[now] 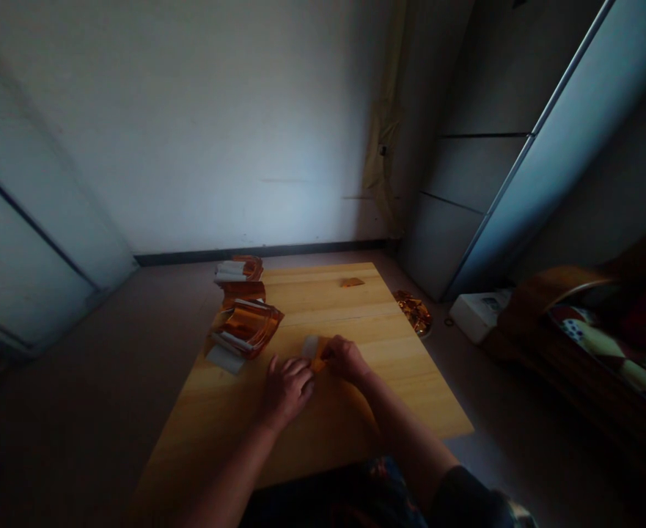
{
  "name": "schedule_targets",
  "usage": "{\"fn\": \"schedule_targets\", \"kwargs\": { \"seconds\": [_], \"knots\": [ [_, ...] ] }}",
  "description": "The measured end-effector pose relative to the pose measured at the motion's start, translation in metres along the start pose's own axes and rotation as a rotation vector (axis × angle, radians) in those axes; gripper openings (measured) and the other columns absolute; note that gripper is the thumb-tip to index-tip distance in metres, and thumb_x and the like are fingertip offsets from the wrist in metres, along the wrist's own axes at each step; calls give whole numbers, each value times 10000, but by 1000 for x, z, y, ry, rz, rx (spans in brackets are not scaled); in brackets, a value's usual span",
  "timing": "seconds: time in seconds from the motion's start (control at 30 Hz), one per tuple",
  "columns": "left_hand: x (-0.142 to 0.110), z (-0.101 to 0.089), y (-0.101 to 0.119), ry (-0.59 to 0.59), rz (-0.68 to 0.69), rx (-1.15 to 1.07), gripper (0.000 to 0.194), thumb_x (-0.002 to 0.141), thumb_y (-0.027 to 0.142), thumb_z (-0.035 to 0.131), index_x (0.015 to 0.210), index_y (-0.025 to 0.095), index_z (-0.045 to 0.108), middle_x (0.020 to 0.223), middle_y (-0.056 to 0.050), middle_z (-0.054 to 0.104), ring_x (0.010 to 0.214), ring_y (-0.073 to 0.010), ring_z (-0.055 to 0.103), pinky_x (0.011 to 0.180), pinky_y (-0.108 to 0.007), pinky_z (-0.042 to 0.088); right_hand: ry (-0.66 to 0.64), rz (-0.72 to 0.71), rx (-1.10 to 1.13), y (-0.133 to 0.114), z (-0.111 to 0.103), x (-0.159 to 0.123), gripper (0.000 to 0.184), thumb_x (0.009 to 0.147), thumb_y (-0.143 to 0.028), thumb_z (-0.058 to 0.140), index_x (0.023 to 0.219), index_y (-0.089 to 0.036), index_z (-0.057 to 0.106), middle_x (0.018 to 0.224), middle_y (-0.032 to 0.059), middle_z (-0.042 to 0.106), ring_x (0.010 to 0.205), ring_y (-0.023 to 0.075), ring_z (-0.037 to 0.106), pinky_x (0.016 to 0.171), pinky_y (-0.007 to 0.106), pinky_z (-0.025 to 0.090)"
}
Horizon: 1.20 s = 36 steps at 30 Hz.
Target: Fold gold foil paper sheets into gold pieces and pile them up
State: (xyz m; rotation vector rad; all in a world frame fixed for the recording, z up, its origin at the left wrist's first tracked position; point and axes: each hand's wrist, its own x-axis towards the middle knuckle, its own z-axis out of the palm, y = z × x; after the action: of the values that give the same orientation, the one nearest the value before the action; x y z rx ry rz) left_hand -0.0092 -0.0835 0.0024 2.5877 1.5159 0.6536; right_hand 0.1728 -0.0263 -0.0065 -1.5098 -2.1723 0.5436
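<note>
A small piece of orange film [318, 363] with a whitish patch at its far end lies on the wooden table between my hands. My left hand [288, 386] rests flat on the tabletop with its fingers stretched out, the fingertips at the film's left edge. From the right, my right hand [345, 358] pinches the film between closed fingers, which hide part of it. To the left lies a stack of orange film sheets [250, 326] with white strips, curled and overlapping. A second pile of film sheets [239, 269] sits beyond it at the table's far left corner.
A small flat orange piece [352, 282] lies near the far edge of the wooden table [399, 396]. Crumpled orange film [415, 314] fills a container on the floor to the right. A white box [479, 315], a wooden armrest [564, 279] and a tall cabinet [465, 161] stand beyond.
</note>
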Motion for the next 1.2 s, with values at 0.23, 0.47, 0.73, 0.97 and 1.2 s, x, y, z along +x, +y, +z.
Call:
{"fn": "schedule_targets", "kwargs": {
  "seconds": [0.23,0.47,0.73,0.97,1.2],
  "knots": [
    [18,9,12,10,-119,129,142,809,206,515,715,212,621,837,-64,665,888,-243,559,825,-447,366,10,-116,-266,-8,-6,-3,138,854,-240,530,904,-233,658,1054,41,630,983,190,522,786,296,389],
    [22,10,5,47,-161,164,149,782,142,481,792,214,612,870,-67,672,879,-242,559,780,-409,349,-36,-99,-394,-25,-11,-28,152,871,-230,489,893,-213,638,1029,63,643,947,210,515,780,335,357],
    [24,10,-24,55,-90,111,223,755,89,459,814,221,629,923,-57,701,969,-221,583,863,-404,354,-84,-202,-325,-34,-1,-44,136,845,-190,522,848,-215,655,875,43,663,868,189,534,745,305,341],
    [19,18,-22,79,-95,72,184,767,109,459,787,217,606,918,-56,693,942,-212,601,831,-363,375,37,-242,-283,-7,0,-38,126,870,-233,552,820,-203,664,890,36,649,833,159,534,720,259,347],
    [13,14,-22,70,-66,52,136,782,167,489,821,229,604,1042,-54,685,1024,-228,585,883,-402,370,20,-328,-311,-2,-2,-33,146,874,-268,567,797,-206,675,865,37,629,827,161,515,737,264,348]
  ]
}}
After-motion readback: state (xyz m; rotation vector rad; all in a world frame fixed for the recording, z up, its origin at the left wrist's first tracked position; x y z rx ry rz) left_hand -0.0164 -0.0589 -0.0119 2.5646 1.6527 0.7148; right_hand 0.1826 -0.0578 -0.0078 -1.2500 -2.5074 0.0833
